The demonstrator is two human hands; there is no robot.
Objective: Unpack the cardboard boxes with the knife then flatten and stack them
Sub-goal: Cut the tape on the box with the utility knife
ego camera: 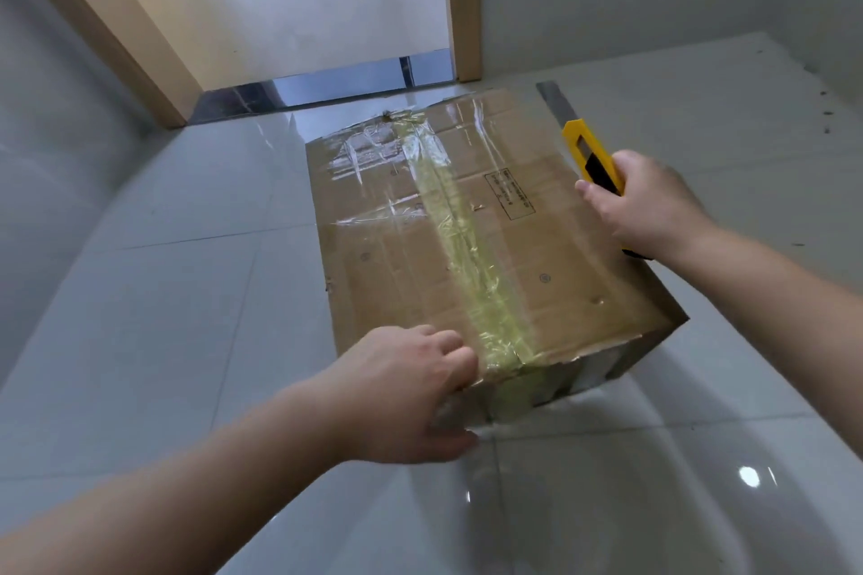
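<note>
a sealed cardboard box [471,238] sits on the glossy grey tiled floor [177,303], its long side running away from the person toward a doorway [299,5] framed in light wood. the top flaps are closed, and a wide strip of yellowish clear tape [462,247] runs along the centre seam from the far edge to the near edge and down over the near face. more clear tape crosses the top near the far end, wrinkled and shiny. a small printed rectangle [509,194] shows on the right flap.

the left hand [411,392] reaches in from the lower left with the forearm bare and stretched forward. it grips the near left corner of the box: the fingers curl over the top edge just left of the tape strip, while the thumb lies low against the near face beside the floor.

the right hand [649,205] comes in from the right, its forearm angled across the right edge of the box. it holds a yellow utility knife [590,156], fingers wrapped round the handle and the thumb laid along the side toward the box. the knife's yellow tip points up and away from the person, over the far right part of the box top. a black slider shows on the handle; whether any blade is out cannot be told.

beyond the doorway lies a pale wooden floor with something white and blurred at the far end.
</note>
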